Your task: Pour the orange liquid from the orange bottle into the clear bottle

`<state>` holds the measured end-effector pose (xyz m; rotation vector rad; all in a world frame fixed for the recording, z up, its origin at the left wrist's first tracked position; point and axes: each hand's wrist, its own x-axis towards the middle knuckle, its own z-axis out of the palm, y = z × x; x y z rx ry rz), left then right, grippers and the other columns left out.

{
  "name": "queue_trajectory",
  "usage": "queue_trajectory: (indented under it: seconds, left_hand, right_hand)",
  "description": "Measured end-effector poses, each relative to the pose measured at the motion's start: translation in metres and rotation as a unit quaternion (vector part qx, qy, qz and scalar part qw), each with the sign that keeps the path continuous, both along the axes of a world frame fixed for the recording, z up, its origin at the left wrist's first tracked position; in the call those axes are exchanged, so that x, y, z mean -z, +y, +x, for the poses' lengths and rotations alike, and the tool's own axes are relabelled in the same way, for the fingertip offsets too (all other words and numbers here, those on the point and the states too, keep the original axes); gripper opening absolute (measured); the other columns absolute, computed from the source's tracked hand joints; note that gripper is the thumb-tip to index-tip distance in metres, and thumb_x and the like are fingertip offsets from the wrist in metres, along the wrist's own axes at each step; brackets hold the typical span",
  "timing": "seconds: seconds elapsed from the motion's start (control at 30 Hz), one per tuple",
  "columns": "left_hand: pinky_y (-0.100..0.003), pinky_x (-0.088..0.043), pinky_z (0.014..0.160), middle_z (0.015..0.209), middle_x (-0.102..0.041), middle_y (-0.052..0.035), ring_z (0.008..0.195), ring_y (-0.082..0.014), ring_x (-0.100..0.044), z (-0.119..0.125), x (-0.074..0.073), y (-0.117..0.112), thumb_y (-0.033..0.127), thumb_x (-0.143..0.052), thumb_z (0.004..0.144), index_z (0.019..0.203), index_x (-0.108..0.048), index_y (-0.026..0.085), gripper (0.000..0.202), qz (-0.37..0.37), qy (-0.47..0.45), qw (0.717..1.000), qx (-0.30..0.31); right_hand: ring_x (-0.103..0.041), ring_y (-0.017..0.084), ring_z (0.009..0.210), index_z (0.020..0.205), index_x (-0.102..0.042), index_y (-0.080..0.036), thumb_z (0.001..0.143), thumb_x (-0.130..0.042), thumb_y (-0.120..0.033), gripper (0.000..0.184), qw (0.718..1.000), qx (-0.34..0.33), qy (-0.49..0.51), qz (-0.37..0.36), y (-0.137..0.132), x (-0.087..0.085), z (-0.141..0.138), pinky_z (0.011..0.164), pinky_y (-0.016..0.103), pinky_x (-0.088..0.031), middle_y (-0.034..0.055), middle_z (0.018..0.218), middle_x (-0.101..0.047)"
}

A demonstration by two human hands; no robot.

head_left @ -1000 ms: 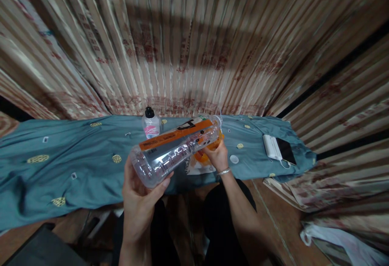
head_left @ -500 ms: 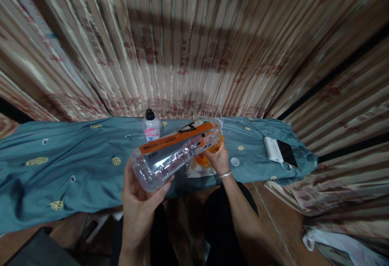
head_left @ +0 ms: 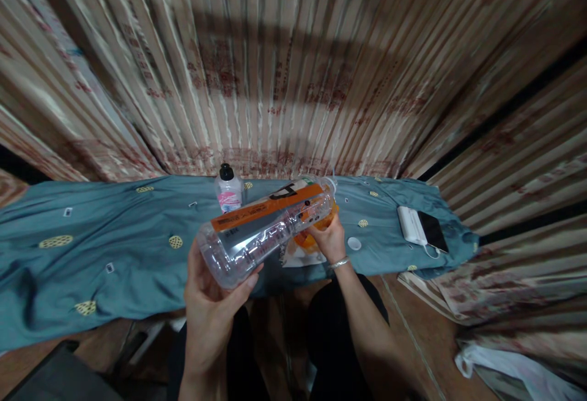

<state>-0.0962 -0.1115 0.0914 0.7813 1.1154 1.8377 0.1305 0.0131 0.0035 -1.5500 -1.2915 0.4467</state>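
clear bottle (head_left: 266, 224) is dipping a touch at its base, left hand (head_left: 211, 309) is sinking slightly with it, whole scene is drifting faintly down the view

Striped curtains (head_left: 284, 71), teal-covered table (head_left: 92, 248) — dim light

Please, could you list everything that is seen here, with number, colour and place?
cloth: 1, blue-green with yellow spots, spread across
curtain: 1, striped beige, behind
big bottle: 1, clear with orange label, tilted above the cloth
orange container: 1, orange, under the big bottle's mouth, mostly hidden
small bottle: 1, clear, black cap, pink label, upright at cloth's far edge
cap: 1, white, on cloth right of the orange container
power bank: 1, white, cloth's right end
phone: 1, black, beside the power bank
bracelet: 1, silver, right wrist
left hand: 1, grip on big bottle's base
right hand: 1, grip on orange container
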Motion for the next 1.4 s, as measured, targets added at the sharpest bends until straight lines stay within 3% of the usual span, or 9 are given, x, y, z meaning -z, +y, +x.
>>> queue_trajectory:
  seconds: [0.43,0.97,1.4]
  left_hand:
    - [-0.033,-0.068,0.083,0.134,-0.074,-0.0052,0.108,-0.0256,-0.077,-0.0008,-0.0004,-0.0014,0.016,-0.100,0.059,0.135,-0.071,0.035,0.083,0.015,-0.023,1.000,0.010]
    - [-0.035,-0.068,0.084,0.133,-0.075,-0.0037,0.107,-0.0229,-0.078,-0.0010,-0.0007,-0.0011,0.015,-0.101,0.060,0.135,-0.072,0.036,0.083,0.012,-0.029,0.999,0.011]
    - [-0.035,-0.068,0.084,0.131,-0.076,-0.0038,0.103,-0.0222,-0.078,-0.0023,0.0003,-0.0012,0.014,-0.101,0.060,0.135,-0.072,0.036,0.083,0.017,-0.023,0.999,0.018]
  right_hand:
    - [-0.080,0.032,0.091,0.109,-0.060,-0.025,0.059,-0.091,-0.056,0.066,1.000,-0.001,0.006,-0.008,-0.0005,-0.0022,-0.0006,0.073,0.038,-0.062,0.0065,0.096,-0.081]
    - [-0.080,0.034,0.099,0.120,-0.061,-0.020,0.058,-0.094,-0.052,0.077,1.000,-0.001,0.021,-0.019,0.0007,-0.0001,0.0006,0.083,0.041,-0.063,0.0121,0.107,-0.081]
    - [-0.079,0.033,0.096,0.118,-0.061,-0.022,0.060,-0.091,-0.055,0.074,1.000,-0.010,0.022,0.003,-0.0001,-0.0012,0.0004,0.080,0.040,-0.062,0.0091,0.104,-0.082]
